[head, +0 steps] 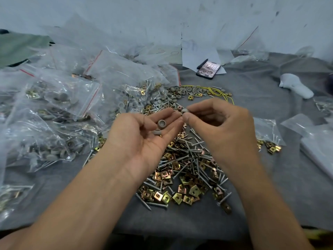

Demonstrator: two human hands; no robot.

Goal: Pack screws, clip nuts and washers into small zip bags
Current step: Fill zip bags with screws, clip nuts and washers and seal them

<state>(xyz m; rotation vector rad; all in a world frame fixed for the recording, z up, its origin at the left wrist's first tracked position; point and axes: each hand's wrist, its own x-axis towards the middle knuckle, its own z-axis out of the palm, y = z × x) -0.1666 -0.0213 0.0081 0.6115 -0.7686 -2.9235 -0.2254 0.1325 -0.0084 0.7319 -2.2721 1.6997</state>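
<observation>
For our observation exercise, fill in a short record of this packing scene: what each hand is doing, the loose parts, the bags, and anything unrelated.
left hand: palm up, two grey washers resting on it
right hand: pinches one grey washer
loose parts: pile of screws and clip nuts on grey cloth
filled bags: heaped at left
phone: far side, screen lit

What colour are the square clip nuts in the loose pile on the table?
The clip nuts are brassy gold, some coppery; the head view shows them.

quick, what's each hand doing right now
Left hand: open, palm up, two grey washers resting on it.
Right hand: pinching one grey washer at its fingertips.
</observation>
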